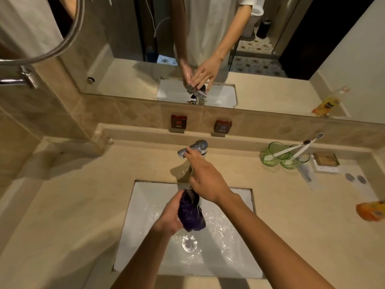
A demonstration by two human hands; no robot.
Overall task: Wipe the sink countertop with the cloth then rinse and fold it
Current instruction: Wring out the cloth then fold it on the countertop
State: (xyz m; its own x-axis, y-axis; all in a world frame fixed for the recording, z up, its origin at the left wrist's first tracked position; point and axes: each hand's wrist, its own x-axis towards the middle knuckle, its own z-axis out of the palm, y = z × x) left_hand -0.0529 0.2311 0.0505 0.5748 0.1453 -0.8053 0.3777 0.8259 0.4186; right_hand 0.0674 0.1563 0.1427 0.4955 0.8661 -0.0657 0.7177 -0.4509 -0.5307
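With the left hand (169, 219) clenched round the wet cloth (191, 211) and right hand (205, 180) fingers loosely touching the tap (192, 148), water may splash onto the wiped table (83, 205).

Cloth (192, 213) over sink (141, 236); tap (193, 148) behind; cups (281, 156) right on countertop (83, 205)

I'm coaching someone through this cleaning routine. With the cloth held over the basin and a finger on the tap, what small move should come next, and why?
Probably push the faucet lever shut. The right hand already has a fingertip on the lever, and the left hand grips the bunched purple cloth, which looks soaked, above the wet sink. Whether water is running now is hard to tell. Wringing and folding would follow.
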